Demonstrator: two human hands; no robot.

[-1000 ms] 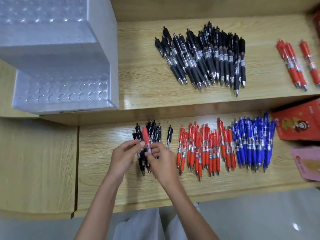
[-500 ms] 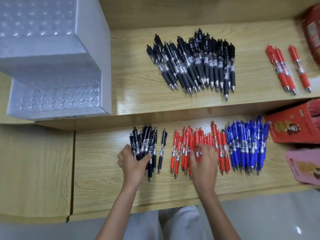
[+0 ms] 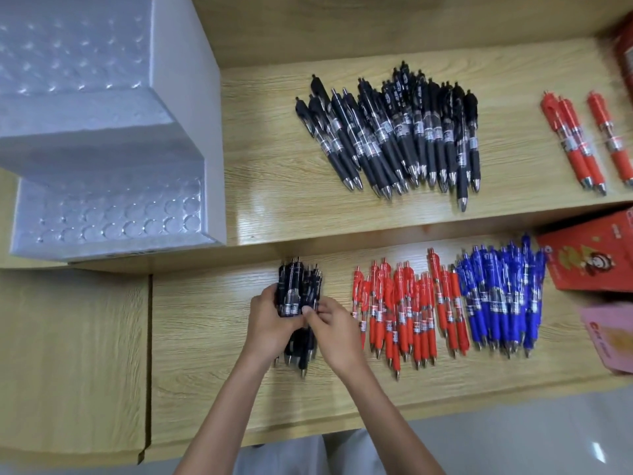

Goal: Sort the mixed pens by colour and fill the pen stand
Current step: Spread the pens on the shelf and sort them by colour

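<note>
Together, left hand (image 3: 270,320) and right hand (image 3: 334,332) grip the black pens (image 3: 299,289) between them.

At the right edge of the frame a red box (image 3: 589,265) lies on the wooden desk (image 3: 205,354), with a pink packet (image 3: 608,337) just below it.

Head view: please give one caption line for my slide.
Left hand and right hand grip a bundle of black pens beside sorted red pens and blue pens.

Five pen piles (image 3: 394,138) (image 3: 575,138) (image 3: 301,289) (image 3: 404,310) (image 3: 500,296), one stand (image 3: 102,132), perhaps three boxes (image 3: 589,265) (image 3: 609,337) (image 3: 625,46)
</note>
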